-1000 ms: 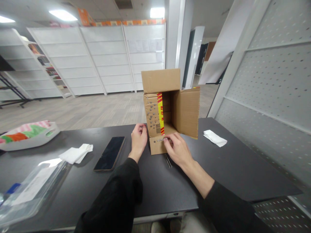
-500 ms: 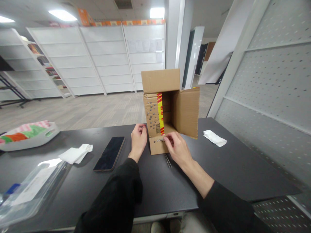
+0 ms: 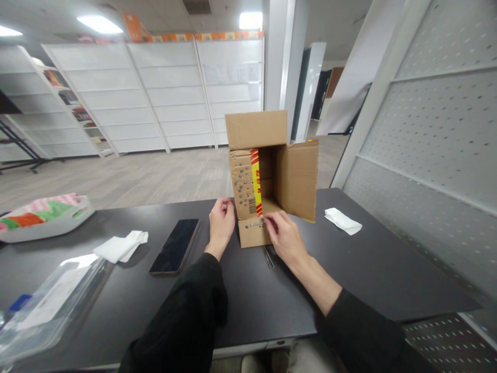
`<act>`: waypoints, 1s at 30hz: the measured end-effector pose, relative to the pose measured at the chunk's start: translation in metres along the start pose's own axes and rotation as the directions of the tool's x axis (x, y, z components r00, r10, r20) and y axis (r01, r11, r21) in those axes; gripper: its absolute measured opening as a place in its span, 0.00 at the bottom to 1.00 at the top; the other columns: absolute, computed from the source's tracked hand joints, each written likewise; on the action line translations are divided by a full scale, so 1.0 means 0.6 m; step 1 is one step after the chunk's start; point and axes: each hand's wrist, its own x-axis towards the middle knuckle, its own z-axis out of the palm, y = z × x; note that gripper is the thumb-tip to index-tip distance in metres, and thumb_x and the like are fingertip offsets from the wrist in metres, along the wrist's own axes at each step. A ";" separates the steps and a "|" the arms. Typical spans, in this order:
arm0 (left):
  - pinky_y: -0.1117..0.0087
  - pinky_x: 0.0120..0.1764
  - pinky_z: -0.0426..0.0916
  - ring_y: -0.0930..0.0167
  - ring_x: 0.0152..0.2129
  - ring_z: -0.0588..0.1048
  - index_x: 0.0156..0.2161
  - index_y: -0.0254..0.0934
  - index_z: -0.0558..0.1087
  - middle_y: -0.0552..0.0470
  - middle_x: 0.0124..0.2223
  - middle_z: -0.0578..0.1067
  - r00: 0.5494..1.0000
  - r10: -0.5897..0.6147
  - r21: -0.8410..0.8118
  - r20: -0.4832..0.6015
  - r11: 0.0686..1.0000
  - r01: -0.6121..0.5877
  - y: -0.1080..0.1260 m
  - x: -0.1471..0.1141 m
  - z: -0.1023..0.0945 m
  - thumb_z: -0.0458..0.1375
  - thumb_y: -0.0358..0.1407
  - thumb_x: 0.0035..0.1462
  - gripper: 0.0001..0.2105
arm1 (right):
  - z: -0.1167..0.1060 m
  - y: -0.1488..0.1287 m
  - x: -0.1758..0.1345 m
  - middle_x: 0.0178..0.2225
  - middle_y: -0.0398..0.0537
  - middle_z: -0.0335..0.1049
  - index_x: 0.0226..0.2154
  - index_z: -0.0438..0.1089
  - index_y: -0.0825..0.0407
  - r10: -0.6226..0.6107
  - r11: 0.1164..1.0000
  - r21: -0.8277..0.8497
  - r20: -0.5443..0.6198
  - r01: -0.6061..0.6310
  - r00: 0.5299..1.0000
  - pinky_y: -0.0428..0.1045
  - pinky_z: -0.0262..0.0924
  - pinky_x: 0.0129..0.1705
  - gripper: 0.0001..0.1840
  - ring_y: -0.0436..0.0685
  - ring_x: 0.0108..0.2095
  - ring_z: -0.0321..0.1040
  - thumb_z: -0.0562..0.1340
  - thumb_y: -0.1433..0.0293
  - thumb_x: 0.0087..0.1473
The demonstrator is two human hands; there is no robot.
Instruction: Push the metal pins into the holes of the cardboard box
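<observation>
An open cardboard box [image 3: 303, 181] stands on its side on the dark table, its opening towards me. Many small grey metal heads, like screw heads, dot its left flap [image 3: 243, 204], beside a yellow and red tape strip [image 3: 256, 181]. More of them form a row on the lower flap [image 3: 252, 239]. At the right end of that row, my right hand [image 3: 286, 237] pinches with thumb and forefinger; anything between them is too small to make out. My left hand [image 3: 222, 223] is curled closed just left of the box, its contents hidden. Thin metal rods [image 3: 267, 257] lie under the lower flap.
Left of my hands lie a black phone [image 3: 174, 246], folded white tissues [image 3: 122, 245] and a clear plastic case [image 3: 58, 300]. A white basket [image 3: 83, 215] holding colourful cloth sits at the far left. Another tissue [image 3: 344, 220] lies right of the box. A perforated panel [image 3: 438, 124] borders the right.
My right hand's fingertips have shifted very slightly to the right along the row on the lower flap. The left hand and the box look the same.
</observation>
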 end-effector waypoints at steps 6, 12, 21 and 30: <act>0.74 0.27 0.61 0.73 0.22 0.70 0.35 0.36 0.70 0.54 0.24 0.72 1.000 0.000 0.012 -0.004 1.000 0.000 -0.002 0.000 0.000 0.53 0.38 0.59 0.08 | -0.001 0.000 0.001 0.35 0.51 0.68 0.37 0.67 0.51 0.006 1.000 -0.021 -0.020 -0.006 1.000 0.52 0.61 0.40 0.08 0.57 0.36 0.66 0.53 0.72 0.61; 0.74 0.27 0.61 0.73 0.22 0.71 0.36 0.36 0.70 0.53 0.25 0.73 1.000 0.010 0.025 -0.001 1.000 -0.010 -0.004 0.001 -0.001 0.52 0.39 0.59 0.09 | 0.000 0.001 0.000 0.34 0.50 0.68 0.34 0.66 0.51 0.015 0.996 -0.084 -0.003 -0.015 1.000 0.51 0.59 0.38 0.06 0.57 0.34 0.65 0.54 0.73 0.60; 0.74 0.27 0.61 0.73 0.22 0.71 0.35 0.36 0.70 0.53 0.25 0.72 1.000 0.006 0.002 -0.006 1.000 -0.006 -0.001 0.001 0.000 0.53 0.39 0.59 0.09 | -0.001 -0.001 0.000 0.34 0.50 0.69 0.33 0.68 0.51 0.034 0.980 -0.195 0.028 -0.028 0.999 0.53 0.57 0.40 0.07 0.58 0.36 0.66 0.55 0.72 0.59; 0.74 0.27 0.61 0.73 0.22 0.70 0.36 0.37 0.70 0.54 0.25 0.72 1.000 0.000 0.001 0.000 1.000 0.000 -0.001 -0.001 -0.001 0.53 0.39 0.59 0.09 | 0.002 0.004 -0.001 0.35 0.50 0.69 0.33 0.68 0.51 0.038 0.974 -0.224 0.044 -0.028 0.998 0.52 0.55 0.40 0.07 0.58 0.37 0.66 0.55 0.73 0.58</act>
